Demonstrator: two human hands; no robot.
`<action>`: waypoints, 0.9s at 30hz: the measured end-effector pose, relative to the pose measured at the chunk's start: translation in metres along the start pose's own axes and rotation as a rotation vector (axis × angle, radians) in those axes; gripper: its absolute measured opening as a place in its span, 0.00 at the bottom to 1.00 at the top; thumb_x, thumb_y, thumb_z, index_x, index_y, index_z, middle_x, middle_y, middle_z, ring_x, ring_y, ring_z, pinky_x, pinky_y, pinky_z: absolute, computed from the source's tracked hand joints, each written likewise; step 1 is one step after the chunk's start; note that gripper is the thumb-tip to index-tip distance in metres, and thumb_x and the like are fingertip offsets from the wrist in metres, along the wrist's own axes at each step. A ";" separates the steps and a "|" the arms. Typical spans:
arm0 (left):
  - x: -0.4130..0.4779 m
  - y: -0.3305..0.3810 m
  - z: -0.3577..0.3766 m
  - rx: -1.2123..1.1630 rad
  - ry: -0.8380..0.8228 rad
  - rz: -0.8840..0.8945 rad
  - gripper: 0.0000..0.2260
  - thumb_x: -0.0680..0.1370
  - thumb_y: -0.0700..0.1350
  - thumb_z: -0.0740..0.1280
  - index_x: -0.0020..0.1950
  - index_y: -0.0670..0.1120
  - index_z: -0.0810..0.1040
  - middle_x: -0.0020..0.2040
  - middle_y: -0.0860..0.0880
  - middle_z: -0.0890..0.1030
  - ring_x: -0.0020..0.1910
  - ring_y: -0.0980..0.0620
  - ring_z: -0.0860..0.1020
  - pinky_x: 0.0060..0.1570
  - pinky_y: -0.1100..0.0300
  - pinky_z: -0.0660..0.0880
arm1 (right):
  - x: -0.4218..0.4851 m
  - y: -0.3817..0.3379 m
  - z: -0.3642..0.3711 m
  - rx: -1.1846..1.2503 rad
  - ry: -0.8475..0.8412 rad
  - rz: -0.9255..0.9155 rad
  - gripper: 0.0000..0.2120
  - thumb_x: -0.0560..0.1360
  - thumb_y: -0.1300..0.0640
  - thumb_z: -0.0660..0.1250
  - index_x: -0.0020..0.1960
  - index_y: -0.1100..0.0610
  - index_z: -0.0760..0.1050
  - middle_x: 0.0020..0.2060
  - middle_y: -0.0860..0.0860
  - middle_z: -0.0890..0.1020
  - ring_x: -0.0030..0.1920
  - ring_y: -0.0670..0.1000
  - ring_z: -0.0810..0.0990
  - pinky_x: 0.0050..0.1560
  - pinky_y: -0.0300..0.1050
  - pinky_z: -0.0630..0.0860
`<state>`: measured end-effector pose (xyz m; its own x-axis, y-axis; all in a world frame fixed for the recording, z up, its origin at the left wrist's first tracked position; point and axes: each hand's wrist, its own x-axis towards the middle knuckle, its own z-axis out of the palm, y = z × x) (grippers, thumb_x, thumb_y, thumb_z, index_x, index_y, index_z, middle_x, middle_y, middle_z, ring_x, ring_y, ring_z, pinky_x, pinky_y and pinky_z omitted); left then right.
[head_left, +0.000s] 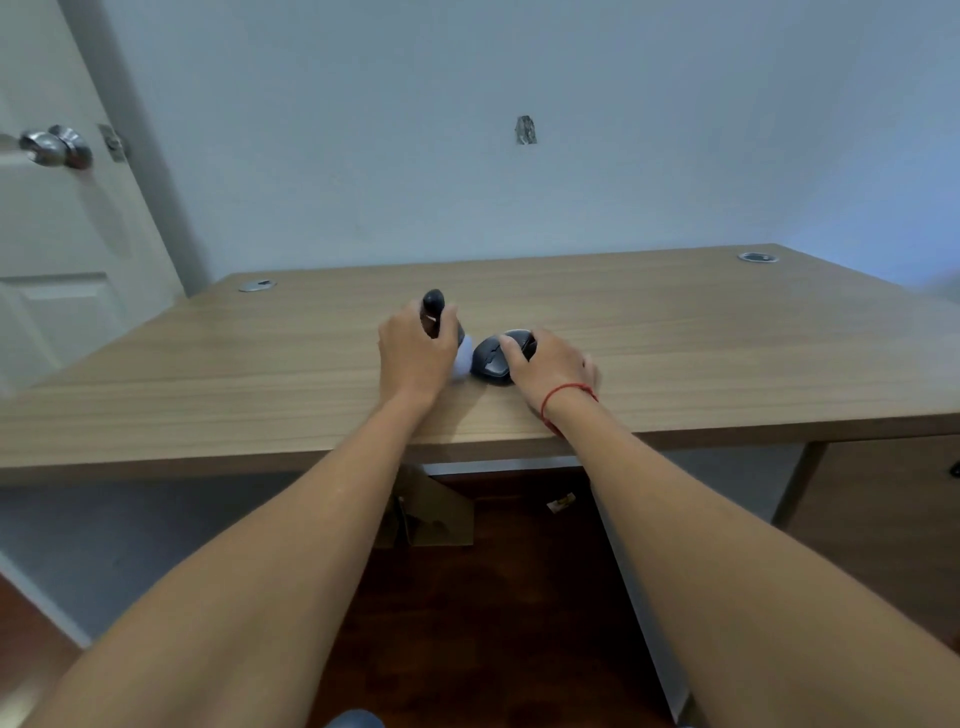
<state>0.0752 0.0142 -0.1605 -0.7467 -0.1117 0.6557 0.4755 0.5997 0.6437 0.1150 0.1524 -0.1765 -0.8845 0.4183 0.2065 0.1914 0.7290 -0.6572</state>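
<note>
On the wooden desk (260, 364) my left hand (415, 358) grips a dark upright object with a rounded black top (434, 306); a pale white part (464, 358) shows below it at the right of my fingers. What the object is cannot be told. A black computer mouse (493, 358) lies on the desk just right of it. My right hand (550, 369), with a red string round the wrist, lies over the mouse's right side, its fingers curled round it.
Two round cable grommets (257, 285) (757, 256) sit near the desk's back corners. A white door with a metal knob (57, 148) stands at the left. Under the desk are a cardboard piece (431, 512) and a dark wooden floor. A pale wall backs the desk.
</note>
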 end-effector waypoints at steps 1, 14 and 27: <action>-0.001 0.004 0.000 -0.071 0.026 0.017 0.16 0.78 0.50 0.65 0.37 0.38 0.75 0.33 0.45 0.78 0.34 0.45 0.75 0.37 0.59 0.68 | 0.000 0.000 0.000 0.000 -0.002 -0.001 0.24 0.79 0.38 0.54 0.62 0.52 0.76 0.58 0.53 0.82 0.63 0.57 0.76 0.72 0.57 0.62; -0.015 0.019 0.001 -0.157 0.027 0.018 0.16 0.73 0.48 0.69 0.32 0.37 0.77 0.23 0.51 0.77 0.25 0.56 0.76 0.30 0.66 0.71 | 0.001 -0.001 0.000 -0.001 0.001 0.012 0.23 0.80 0.39 0.54 0.64 0.52 0.75 0.60 0.53 0.81 0.65 0.57 0.75 0.73 0.58 0.61; -0.011 0.018 0.005 -0.075 0.003 0.017 0.15 0.76 0.50 0.68 0.39 0.38 0.78 0.36 0.42 0.83 0.37 0.43 0.81 0.42 0.51 0.77 | 0.002 0.000 -0.003 0.031 -0.026 0.014 0.21 0.79 0.40 0.56 0.63 0.51 0.76 0.60 0.52 0.81 0.64 0.57 0.76 0.73 0.56 0.62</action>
<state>0.0892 0.0302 -0.1583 -0.7367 -0.1042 0.6681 0.5220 0.5405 0.6598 0.1144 0.1552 -0.1739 -0.8928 0.4137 0.1783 0.1911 0.7062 -0.6818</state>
